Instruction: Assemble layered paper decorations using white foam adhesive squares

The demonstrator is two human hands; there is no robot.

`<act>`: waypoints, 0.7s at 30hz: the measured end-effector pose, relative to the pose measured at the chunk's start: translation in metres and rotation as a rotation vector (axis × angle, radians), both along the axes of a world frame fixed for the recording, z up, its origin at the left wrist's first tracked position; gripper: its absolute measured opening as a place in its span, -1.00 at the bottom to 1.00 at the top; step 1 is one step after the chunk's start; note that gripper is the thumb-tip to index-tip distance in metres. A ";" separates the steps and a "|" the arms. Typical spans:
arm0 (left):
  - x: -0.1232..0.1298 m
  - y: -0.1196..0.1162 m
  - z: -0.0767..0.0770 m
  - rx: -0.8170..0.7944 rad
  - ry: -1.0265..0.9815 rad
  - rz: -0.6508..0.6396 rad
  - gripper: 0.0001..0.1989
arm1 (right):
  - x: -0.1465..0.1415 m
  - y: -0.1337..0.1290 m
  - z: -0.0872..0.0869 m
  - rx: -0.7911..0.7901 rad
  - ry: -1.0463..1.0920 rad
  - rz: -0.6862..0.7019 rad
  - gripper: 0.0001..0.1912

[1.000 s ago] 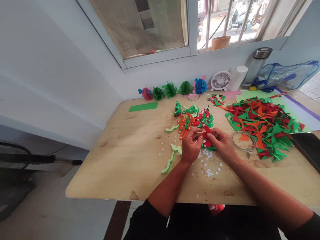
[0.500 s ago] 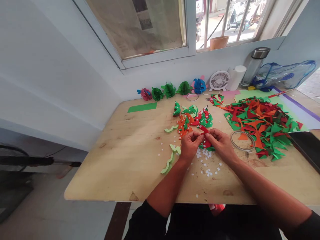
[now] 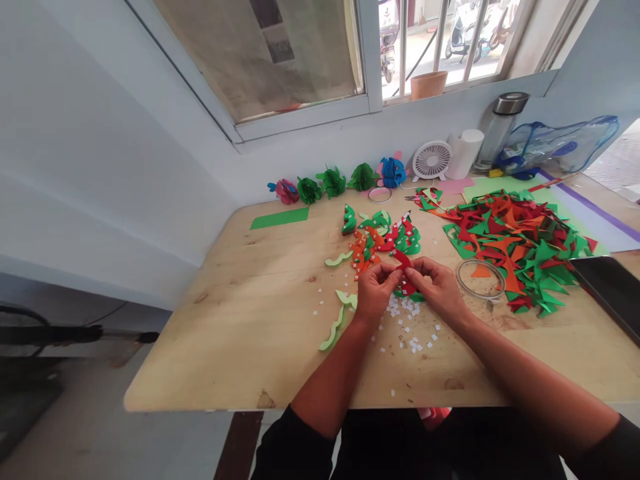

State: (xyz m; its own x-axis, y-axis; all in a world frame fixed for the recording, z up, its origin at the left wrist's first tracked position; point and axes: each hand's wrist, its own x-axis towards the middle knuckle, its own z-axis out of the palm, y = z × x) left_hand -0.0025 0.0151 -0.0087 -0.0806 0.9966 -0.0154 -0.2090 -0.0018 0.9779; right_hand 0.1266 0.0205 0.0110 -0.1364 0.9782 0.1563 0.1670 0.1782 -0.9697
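Between my two hands is a small red paper piece (image 3: pixel 401 259), partly covered by my fingers. My left hand (image 3: pixel 375 288) pinches its left side, and my right hand (image 3: pixel 436 285) pinches it from the right, thumbs close together. Just beyond lie an orange paper cluster (image 3: pixel 367 247) and green and red cut pieces (image 3: pixel 407 237) dotted with white squares. Under and in front of the hands, small white squares (image 3: pixel 415 345) are scattered over the wooden table (image 3: pixel 240 320). Wavy light green strips (image 3: pixel 332 330) rest left of my left hand.
A heap of red, orange and green paper scraps (image 3: pixel 520 233) covers the right side, with a tape ring (image 3: pixel 481 279) and a phone (image 3: pixel 607 290) beside it. Folded paper figures (image 3: pixel 333 181), a small fan (image 3: pixel 433 160) and a glass bottle (image 3: pixel 500 133) line the wall.
The camera view has shifted slightly, so everything appears a little further left. Both hands keep their pinch on the red paper, with thumbs slightly closer together.
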 end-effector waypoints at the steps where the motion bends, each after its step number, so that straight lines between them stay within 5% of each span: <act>1: 0.000 0.000 0.000 -0.003 -0.009 -0.001 -0.78 | 0.000 0.000 0.001 0.020 -0.020 -0.006 -0.79; 12: 0.000 0.001 -0.001 -0.105 -0.156 -0.043 -0.72 | 0.002 0.003 -0.010 0.081 -0.097 -0.007 -0.82; 21: -0.004 0.004 0.001 -0.107 -0.204 0.047 -0.72 | 0.003 0.005 -0.014 0.076 -0.144 0.025 -0.79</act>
State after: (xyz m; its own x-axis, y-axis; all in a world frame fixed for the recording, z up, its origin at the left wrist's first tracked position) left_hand -0.0060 0.0190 -0.0078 -0.1116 0.9837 -0.1413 -0.4047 0.0849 0.9105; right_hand 0.1296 0.0252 -0.0034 -0.1873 0.9602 0.2071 0.2983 0.2564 -0.9194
